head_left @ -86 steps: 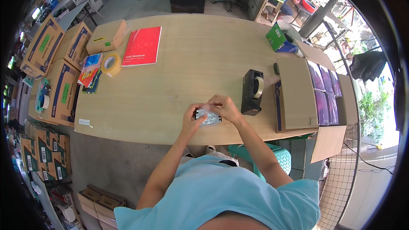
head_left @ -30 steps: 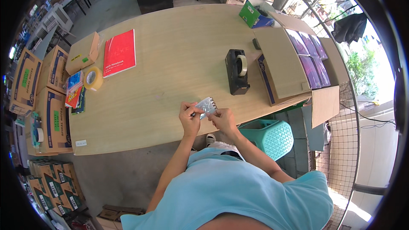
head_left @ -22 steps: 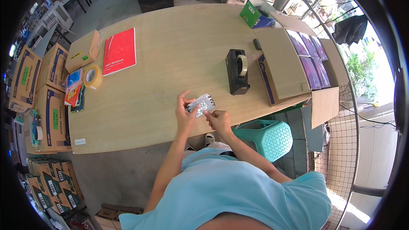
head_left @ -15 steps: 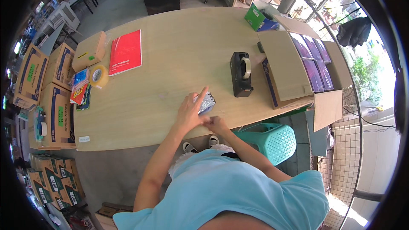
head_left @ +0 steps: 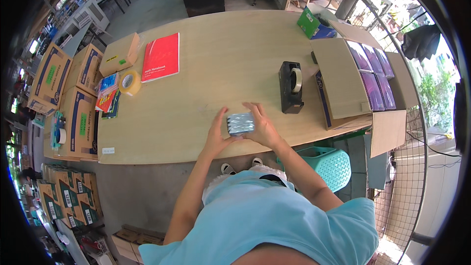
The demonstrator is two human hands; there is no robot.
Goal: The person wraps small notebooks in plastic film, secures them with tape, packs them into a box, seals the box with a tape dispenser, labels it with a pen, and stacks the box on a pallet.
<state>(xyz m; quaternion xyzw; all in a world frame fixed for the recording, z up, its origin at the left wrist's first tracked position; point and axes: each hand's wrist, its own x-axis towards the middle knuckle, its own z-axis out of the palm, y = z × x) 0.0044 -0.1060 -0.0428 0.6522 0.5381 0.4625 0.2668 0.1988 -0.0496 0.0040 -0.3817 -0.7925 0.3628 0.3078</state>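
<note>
A small plastic-wrapped pack of spiral notepads (head_left: pixel 241 124) is held just above the near edge of the table, its shiny film catching the light and its dark coils on the left side. My right hand (head_left: pixel 263 128) grips it from the right, fingers over the far side and thumb at the near side. Beside the pack's left end, my left hand (head_left: pixel 216 135) is open, with its fingers raised apart from the coils. Its thumb points to the pack's near edge; I cannot tell whether it touches.
A black tape dispenser (head_left: pixel 291 88) stands right of my hands. Beyond it is an open carton (head_left: pixel 338 76) of purple packs. At left lie a red notebook (head_left: pixel 162 58), a tape roll (head_left: pixel 130 83) and cardboard boxes (head_left: pixel 78 122). A teal stool (head_left: pixel 331 169) stands by the near edge.
The pack has turned, so its coils now face left instead of right. My right hand has moved up to its right side, and my left hand has come off its top to the left.
</note>
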